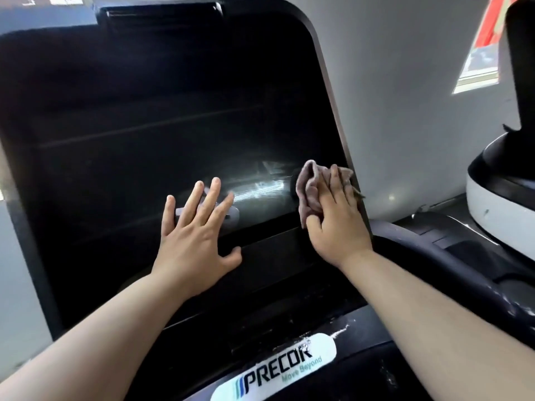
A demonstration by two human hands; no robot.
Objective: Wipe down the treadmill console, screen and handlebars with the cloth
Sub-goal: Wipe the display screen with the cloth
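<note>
head view looks forward, slightly down, close on the treadmill screen (150,134).

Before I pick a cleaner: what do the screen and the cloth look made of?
Screen: glossy black glass or hard plastic, I cannot tell which; it mirrors the left hand and shows pale streaks. Cloth: soft matte fabric, perhaps microfibre; it bunches in folds under the right hand.
</note>
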